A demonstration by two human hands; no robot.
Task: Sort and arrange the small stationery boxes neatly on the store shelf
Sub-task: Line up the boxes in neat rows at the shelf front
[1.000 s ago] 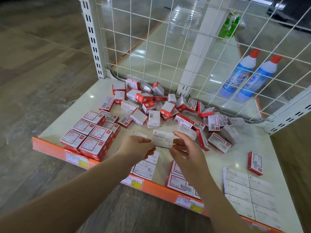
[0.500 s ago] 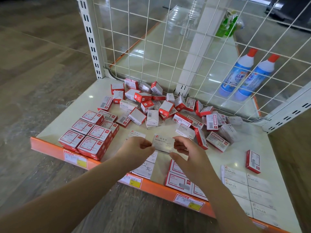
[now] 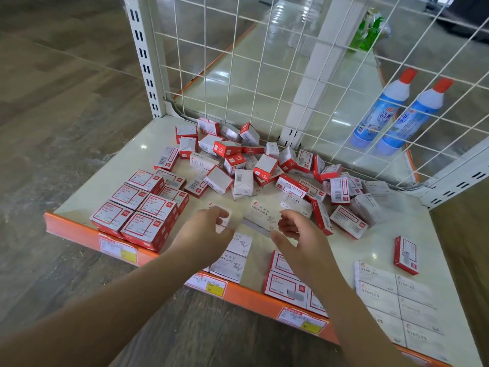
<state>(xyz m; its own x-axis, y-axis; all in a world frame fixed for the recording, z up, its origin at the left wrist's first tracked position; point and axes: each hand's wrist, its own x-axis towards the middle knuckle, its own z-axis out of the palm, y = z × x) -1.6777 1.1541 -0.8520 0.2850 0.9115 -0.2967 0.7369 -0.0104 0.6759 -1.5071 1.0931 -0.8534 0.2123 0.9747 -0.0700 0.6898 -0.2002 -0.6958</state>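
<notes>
My right hand (image 3: pixel 300 234) pinches the right end of a white paper clips box (image 3: pixel 260 215), held just above the cream shelf (image 3: pixel 370 242). My left hand (image 3: pixel 205 230) is a little to its left, apart from that box, fingers curled over a second small white box (image 3: pixel 224 218) lying on the shelf. Just below the hands lie two white paper clips boxes (image 3: pixel 232 260) in a row. A jumbled pile of red and white boxes (image 3: pixel 264 168) lies behind the hands.
Stacked red paper clips boxes (image 3: pixel 137 207) fill the front left. Red-framed boxes (image 3: pixel 284 286) and white staples boxes (image 3: pixel 383 292) line the front right, and a lone red box (image 3: pixel 406 254) stands by them. A wire mesh (image 3: pixel 264 75) backs the shelf, with two blue bottles (image 3: pixel 381 115) behind it.
Both hands held the white paper clips box before. My left hand has let go and curled over another white box, and the right hand alone keeps the first one.
</notes>
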